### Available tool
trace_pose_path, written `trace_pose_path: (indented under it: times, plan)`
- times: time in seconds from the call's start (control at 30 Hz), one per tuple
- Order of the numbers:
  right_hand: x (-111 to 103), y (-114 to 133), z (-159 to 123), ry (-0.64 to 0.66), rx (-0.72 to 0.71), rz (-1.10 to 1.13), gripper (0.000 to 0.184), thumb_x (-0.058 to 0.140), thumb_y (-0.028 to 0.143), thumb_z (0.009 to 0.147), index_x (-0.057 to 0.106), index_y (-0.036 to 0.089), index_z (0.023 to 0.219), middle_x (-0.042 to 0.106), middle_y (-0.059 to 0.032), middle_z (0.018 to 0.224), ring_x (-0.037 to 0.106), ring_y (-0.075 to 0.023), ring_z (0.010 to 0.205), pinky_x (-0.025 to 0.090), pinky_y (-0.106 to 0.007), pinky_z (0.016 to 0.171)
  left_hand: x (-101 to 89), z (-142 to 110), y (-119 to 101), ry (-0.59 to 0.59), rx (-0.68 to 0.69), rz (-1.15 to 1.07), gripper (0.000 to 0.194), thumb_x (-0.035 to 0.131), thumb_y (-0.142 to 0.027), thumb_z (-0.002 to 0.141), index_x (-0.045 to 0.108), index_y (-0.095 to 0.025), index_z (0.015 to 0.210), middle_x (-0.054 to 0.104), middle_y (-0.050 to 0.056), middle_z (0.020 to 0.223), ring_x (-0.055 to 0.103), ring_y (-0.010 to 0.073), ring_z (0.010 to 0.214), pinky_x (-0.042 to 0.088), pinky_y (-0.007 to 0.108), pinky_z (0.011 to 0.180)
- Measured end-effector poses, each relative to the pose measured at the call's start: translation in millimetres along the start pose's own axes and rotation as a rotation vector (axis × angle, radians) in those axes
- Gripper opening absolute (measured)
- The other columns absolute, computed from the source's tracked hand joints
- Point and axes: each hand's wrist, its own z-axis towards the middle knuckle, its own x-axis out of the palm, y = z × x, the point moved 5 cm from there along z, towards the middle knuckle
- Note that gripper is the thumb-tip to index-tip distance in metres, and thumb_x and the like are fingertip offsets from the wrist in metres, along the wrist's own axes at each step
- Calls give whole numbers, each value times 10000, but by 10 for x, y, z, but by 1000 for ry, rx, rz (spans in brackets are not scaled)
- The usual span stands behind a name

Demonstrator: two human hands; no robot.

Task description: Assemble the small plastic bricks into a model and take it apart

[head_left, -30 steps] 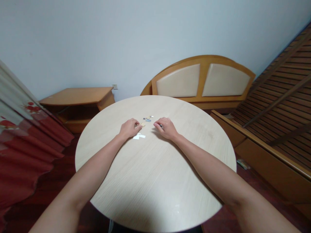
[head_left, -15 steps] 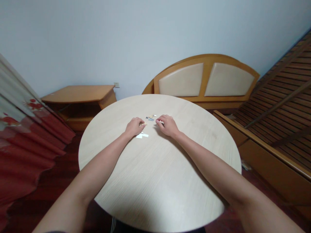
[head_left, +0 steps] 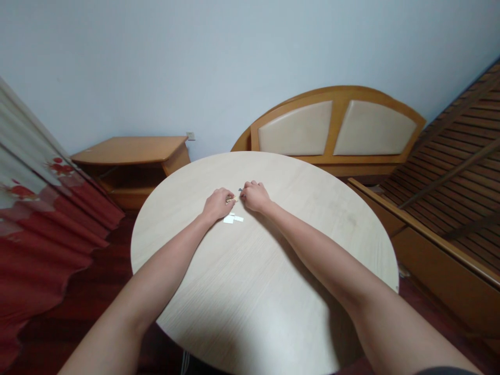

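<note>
Round table (head_left: 242, 271), mid-frame | left hand (head_left: 217, 204) pinches tan piece (head_left: 232, 198) | right hand (head_left: 255, 196) curled, contents unclear | seemingly unfinished: white pieces (head_left: 228, 220) lie loose

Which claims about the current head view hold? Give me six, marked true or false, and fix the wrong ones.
1. The left hand holds a small tan piece at its fingertips. True.
2. The white pieces lie beyond both hands, by the far table edge. False: they lie on the near side of the left hand.
3. A small dark piece shows beside the right hand. True.
4. The table is square. False: its edge is rounded.
5. The headboard has two pale panels. True.
6. The curtain hangs at the picture's right side. False: it hangs at the left.
</note>
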Motion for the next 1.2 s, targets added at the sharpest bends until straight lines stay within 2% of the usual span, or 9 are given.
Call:
trace_pose_path:
  times: [0.13,0.27,0.43,0.57,0.7,0.8,1.0,1.2]
  plan:
    - [-42,80,-166,8,-55,26,234,570,109,903,790,189,909,735,-159,1048,595,-313,1063,402,-431,887,-27,-7,-57,-33,23,11,173,625,-301,909,727,-202,1008,710,102,1093,625,275,1082,518,392,931]
    - [-85,86,-344,22,-5,21,214,586,59,847,752,172,921,748,-142,971,623,-290,992,400,-393,838,-79,-28,-151,-73,80,-8,156,611,-267,909,724,-192,985,701,100,1093,608,267,1096,507,393,959]
    - [-105,29,-575,-119,30,185,260,557,41,846,675,183,1029,731,-104,976,632,-252,924,410,-352,817,-60,-61,-298,-39,223,-57,172,588,-274,932,729,-196,994,711,88,1075,601,248,1074,492,393,970]
    - [-159,4,-699,-264,-13,371,294,491,48,879,613,190,1105,683,-101,1070,619,-228,925,437,-319,802,-6,-88,-386,-4,258,-84,201,578,-302,952,730,-210,1046,732,76,1051,610,242,1042,489,389,957]
    - [-171,15,-709,-298,-102,491,236,475,84,912,611,199,1068,669,-93,1041,616,-218,948,460,-306,836,14,-113,-443,14,274,-65,204,565,-247,948,730,-211,1062,739,75,1069,619,237,1041,493,375,944]
    - [-154,-22,-687,-336,-120,541,190,486,102,923,623,194,1016,672,-89,991,614,-214,938,469,-306,850,-7,-125,-452,3,258,-54,195,565,-271,960,734,-215,1038,745,69,1050,635,231,1030,500,357,917]
    - [-150,-122,-674,-362,-64,500,175,526,233,984,665,202,1087,708,-96,1037,620,-226,954,461,-346,886,-68,-140,-473,-50,240,-87,182,573,-304,971,730,-213,981,755,59,1024,671,211,967,502,323,876]
    - [-147,-176,-666,-305,44,337,298,434,291,1048,712,186,1037,715,-106,1061,599,-252,999,400,-379,875,-99,-145,-480,-108,229,-75,143,584,-256,961,714,-196,955,755,61,978,676,204,907,490,310,816]
